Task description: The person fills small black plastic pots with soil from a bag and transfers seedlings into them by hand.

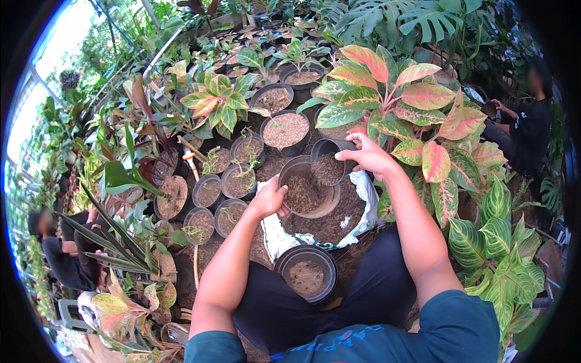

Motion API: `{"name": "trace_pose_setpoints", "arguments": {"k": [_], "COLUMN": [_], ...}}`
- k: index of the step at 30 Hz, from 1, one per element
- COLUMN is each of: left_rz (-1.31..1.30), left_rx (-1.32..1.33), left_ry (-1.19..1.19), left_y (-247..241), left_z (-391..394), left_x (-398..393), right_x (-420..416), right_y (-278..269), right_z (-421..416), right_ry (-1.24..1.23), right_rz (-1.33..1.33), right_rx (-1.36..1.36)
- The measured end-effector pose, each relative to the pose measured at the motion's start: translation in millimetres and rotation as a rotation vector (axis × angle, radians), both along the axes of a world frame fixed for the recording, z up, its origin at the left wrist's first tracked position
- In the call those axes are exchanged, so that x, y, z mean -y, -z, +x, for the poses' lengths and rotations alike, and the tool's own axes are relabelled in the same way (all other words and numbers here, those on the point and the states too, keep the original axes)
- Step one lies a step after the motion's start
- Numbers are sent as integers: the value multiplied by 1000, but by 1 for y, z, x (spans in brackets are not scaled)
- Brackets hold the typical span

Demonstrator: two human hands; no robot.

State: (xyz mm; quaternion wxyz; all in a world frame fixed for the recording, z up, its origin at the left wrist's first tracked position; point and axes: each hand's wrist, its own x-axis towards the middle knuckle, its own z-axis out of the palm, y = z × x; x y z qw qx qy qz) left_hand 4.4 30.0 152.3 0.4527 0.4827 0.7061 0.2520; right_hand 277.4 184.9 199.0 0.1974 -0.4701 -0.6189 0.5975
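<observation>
My left hand [268, 198] grips the left rim of a large plastic plant pot [333, 202], which is partly filled with dark potting mix [303, 193]. In my right hand [370, 156] is a smaller black pot [320, 146], tilted over the large pot's right side with its mouth toward the left. Dark mix lies inside this small pot and seems to spill at its lip. Beneath both pots, a white sack [278, 233] with rolled-down sides holds more potting mix [324, 227]. Between my knees stands an empty-looking black pot [305, 254] with holes in its bottom.
Several small soil-filled pots [209, 193] stand to the left, some with trailing sprigs. A red-and-green aglaonema [408, 100] leans in at the right. A hose [196, 265] lies left. Two other people sit at the far left [68, 258] and far right [529, 122].
</observation>
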Motion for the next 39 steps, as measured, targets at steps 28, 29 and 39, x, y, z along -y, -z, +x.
{"name": "trace_pose_setpoints", "arguments": {"k": [28, 29, 39], "left_rz": [-33, -32, -25], "left_rx": [48, 59, 119], "left_ry": [-22, -18, -30], "left_y": [1, 0, 7], "left_z": [-6, -5, -10], "left_x": [5, 4, 4], "right_x": [22, 20, 15], "right_y": [-17, -12, 5], "right_z": [-21, -20, -23], "right_ry": [-14, -12, -1], "right_rz": [175, 221, 449], "right_rx": [-17, -8, 90]}}
